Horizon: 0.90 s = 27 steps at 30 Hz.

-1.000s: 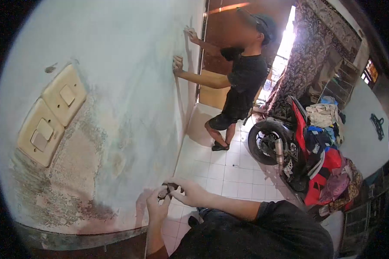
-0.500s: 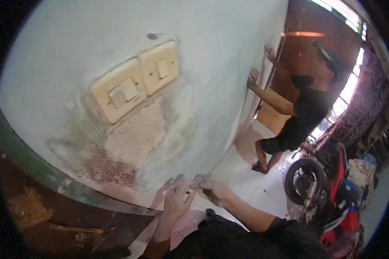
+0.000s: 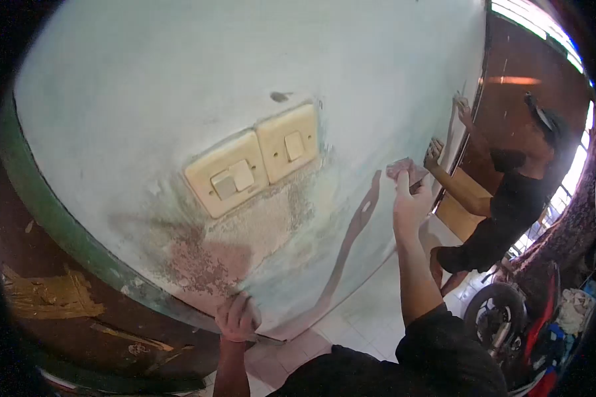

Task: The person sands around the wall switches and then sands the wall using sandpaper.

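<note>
My right hand point(image 3: 412, 195) is raised to the pale green wall point(image 3: 371, 86), its fingers pinched on a small greyish-pink piece of sandpaper point(image 3: 398, 167) against the surface. Lower down, my left hand point(image 3: 237, 319) is closed beside the wall's bottom edge; what it holds, if anything, is hidden. Between and above my hands are two cream light switches, a double one point(image 3: 226, 173) and a single one point(image 3: 287, 143). Below them lies a rough, peeled patch point(image 3: 208, 264) with bare pinkish plaster.
Another person point(image 3: 510, 192) in dark clothes stands to the right with both hands on the wall near a brown door point(image 3: 533, 59). Behind is a motorbike wheel point(image 3: 495, 314) beside piled cloths point(image 3: 576, 308). A brown board with tape point(image 3: 49, 298) is at lower left.
My hands were together low in front of me; they have parted. The right has risen to the wall with the sandpaper, the left moved leftward. The view has shifted left.
</note>
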Each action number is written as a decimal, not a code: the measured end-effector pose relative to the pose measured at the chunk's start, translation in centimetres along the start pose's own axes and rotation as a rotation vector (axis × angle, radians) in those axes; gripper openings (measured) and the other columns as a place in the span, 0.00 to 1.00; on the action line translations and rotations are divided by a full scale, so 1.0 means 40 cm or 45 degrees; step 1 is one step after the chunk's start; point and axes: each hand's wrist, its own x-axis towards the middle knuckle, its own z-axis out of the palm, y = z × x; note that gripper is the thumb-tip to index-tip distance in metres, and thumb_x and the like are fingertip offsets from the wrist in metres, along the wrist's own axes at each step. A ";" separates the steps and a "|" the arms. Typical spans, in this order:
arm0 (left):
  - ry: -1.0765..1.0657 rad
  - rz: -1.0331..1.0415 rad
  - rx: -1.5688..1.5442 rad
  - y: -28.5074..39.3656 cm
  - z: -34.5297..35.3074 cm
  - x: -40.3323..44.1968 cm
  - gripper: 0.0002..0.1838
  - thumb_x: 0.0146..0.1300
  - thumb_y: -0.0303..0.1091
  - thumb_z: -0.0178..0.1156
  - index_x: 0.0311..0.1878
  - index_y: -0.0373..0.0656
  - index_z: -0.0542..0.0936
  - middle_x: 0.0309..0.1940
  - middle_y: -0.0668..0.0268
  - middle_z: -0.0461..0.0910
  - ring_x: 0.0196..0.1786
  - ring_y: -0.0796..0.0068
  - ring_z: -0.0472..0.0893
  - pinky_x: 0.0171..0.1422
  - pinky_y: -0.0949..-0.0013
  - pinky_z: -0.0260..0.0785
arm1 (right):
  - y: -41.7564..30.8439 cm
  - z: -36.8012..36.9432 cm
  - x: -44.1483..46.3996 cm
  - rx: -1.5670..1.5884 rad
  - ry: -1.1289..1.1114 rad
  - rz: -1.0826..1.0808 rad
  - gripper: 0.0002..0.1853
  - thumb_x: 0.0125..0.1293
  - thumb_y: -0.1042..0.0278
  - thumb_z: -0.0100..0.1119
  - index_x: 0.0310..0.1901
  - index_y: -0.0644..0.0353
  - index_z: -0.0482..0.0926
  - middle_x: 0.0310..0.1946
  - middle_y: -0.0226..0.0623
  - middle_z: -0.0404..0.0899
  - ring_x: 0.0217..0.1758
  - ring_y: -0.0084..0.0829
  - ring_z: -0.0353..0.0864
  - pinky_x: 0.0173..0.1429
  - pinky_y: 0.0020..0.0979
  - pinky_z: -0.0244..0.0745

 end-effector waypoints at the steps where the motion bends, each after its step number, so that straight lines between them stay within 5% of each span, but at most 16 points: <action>1: 0.041 0.171 0.108 -0.006 0.009 0.000 0.10 0.53 0.26 0.64 0.40 0.48 0.83 0.56 0.67 0.81 0.50 0.64 0.79 0.53 0.62 0.72 | -0.015 0.021 0.012 -0.008 0.070 -0.080 0.11 0.70 0.71 0.60 0.49 0.68 0.79 0.40 0.37 0.85 0.41 0.28 0.83 0.49 0.28 0.75; 4: 0.040 0.174 0.233 -0.001 0.020 -0.002 0.10 0.55 0.29 0.62 0.42 0.49 0.83 0.58 0.66 0.81 0.50 0.67 0.79 0.49 0.64 0.72 | 0.006 0.082 -0.007 -0.355 0.051 -0.185 0.13 0.67 0.76 0.56 0.51 0.65 0.80 0.45 0.43 0.84 0.50 0.37 0.83 0.59 0.36 0.75; 6: 0.032 0.161 0.239 0.009 0.017 0.007 0.11 0.55 0.30 0.62 0.42 0.50 0.84 0.59 0.66 0.80 0.48 0.67 0.79 0.47 0.64 0.72 | -0.001 0.138 -0.103 -0.400 -0.035 -0.359 0.20 0.65 0.76 0.55 0.58 0.69 0.78 0.56 0.55 0.80 0.63 0.49 0.78 0.69 0.42 0.69; 8: 0.022 0.160 0.255 0.011 0.012 0.008 0.11 0.55 0.30 0.62 0.42 0.50 0.84 0.60 0.66 0.80 0.47 0.67 0.79 0.44 0.64 0.72 | 0.029 0.149 -0.207 -0.344 -0.204 -0.432 0.29 0.66 0.71 0.53 0.68 0.75 0.69 0.70 0.64 0.67 0.74 0.57 0.66 0.77 0.48 0.58; 11: -0.010 0.177 0.277 -0.004 0.016 -0.002 0.11 0.55 0.31 0.61 0.42 0.50 0.84 0.61 0.65 0.80 0.45 0.68 0.78 0.43 0.64 0.71 | 0.029 0.122 -0.280 -0.330 -0.435 -0.586 0.33 0.69 0.70 0.47 0.73 0.79 0.57 0.75 0.67 0.55 0.80 0.63 0.53 0.81 0.52 0.45; 17: 0.043 0.219 0.406 -0.009 0.031 -0.023 0.08 0.55 0.30 0.59 0.39 0.50 0.81 0.62 0.64 0.79 0.47 0.65 0.76 0.48 0.62 0.69 | 0.041 0.130 0.012 -0.308 -0.245 -0.319 0.36 0.70 0.69 0.44 0.74 0.81 0.48 0.76 0.72 0.49 0.80 0.69 0.46 0.82 0.56 0.37; 19: 0.003 0.249 0.430 -0.012 0.035 -0.032 0.10 0.61 0.32 0.60 0.46 0.44 0.78 0.58 0.52 0.78 0.53 0.54 0.76 0.56 0.56 0.67 | 0.006 0.126 0.028 -0.163 -0.370 -0.175 0.37 0.71 0.66 0.46 0.74 0.81 0.50 0.76 0.72 0.50 0.80 0.69 0.47 0.82 0.56 0.39; 21: -0.011 0.246 0.440 -0.018 0.038 -0.058 0.10 0.62 0.33 0.60 0.46 0.45 0.78 0.58 0.51 0.78 0.54 0.53 0.75 0.57 0.55 0.67 | 0.044 0.130 -0.120 -0.307 -0.371 -0.466 0.36 0.70 0.64 0.49 0.73 0.79 0.54 0.76 0.69 0.51 0.78 0.70 0.50 0.81 0.59 0.42; 27: -0.080 0.242 0.561 -0.004 0.019 -0.038 0.13 0.59 0.31 0.59 0.47 0.46 0.78 0.59 0.52 0.76 0.58 0.55 0.75 0.57 0.54 0.64 | 0.180 0.086 -0.240 -0.415 -0.768 -0.518 0.39 0.67 0.58 0.54 0.74 0.75 0.57 0.76 0.64 0.54 0.79 0.61 0.56 0.78 0.66 0.45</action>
